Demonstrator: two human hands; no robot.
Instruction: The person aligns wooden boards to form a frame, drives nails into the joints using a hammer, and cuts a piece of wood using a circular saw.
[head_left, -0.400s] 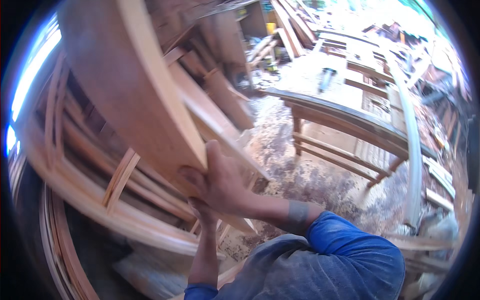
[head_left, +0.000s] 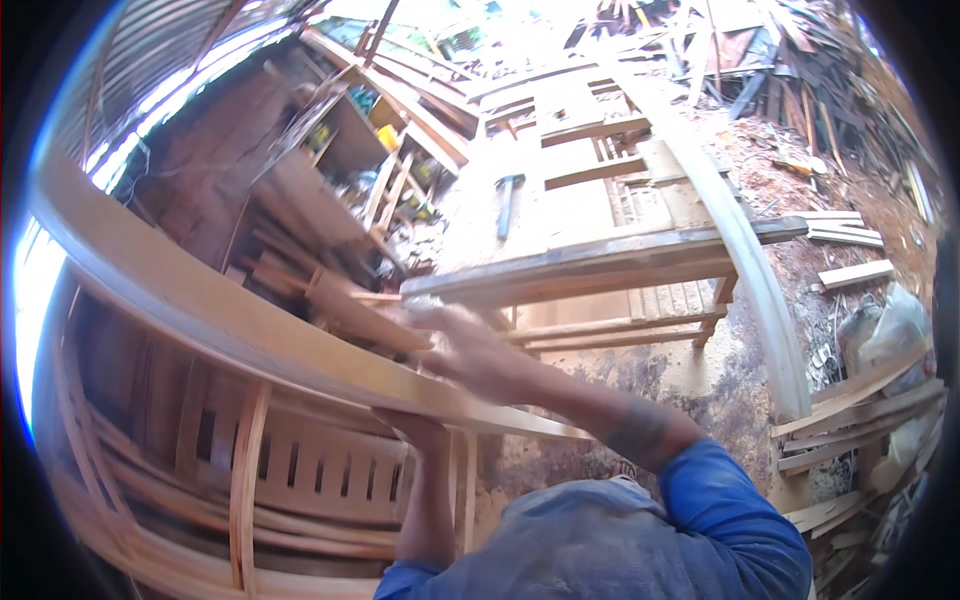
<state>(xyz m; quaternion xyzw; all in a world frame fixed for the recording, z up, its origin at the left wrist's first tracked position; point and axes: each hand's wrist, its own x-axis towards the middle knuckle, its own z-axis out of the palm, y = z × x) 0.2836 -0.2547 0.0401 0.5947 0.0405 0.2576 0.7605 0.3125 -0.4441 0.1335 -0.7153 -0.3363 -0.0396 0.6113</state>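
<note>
A long, pale wooden board [head_left: 260, 315] runs on a slant from the far left to the middle, just in front of my body. My left hand [head_left: 415, 427] holds it from below, with the fingers mostly hidden behind the board. My right hand [head_left: 462, 348] is over the board's upper edge near its right end. Motion smears its fingers, so whether it touches the board or holds anything is unclear.
Beneath the board stands a wooden frame with slats [head_left: 250, 470]. Ahead is a workbench [head_left: 560, 270] bearing a hammer-like tool [head_left: 508, 205] and wooden pieces. A long pale strip [head_left: 745, 250] leans along its right side. Stacked offcuts [head_left: 860, 420] lie at the right.
The board has swung down from a steep slant to a flatter one, toward the left. My right hand has come off its grip on the board's edge, and the view has turned.
</note>
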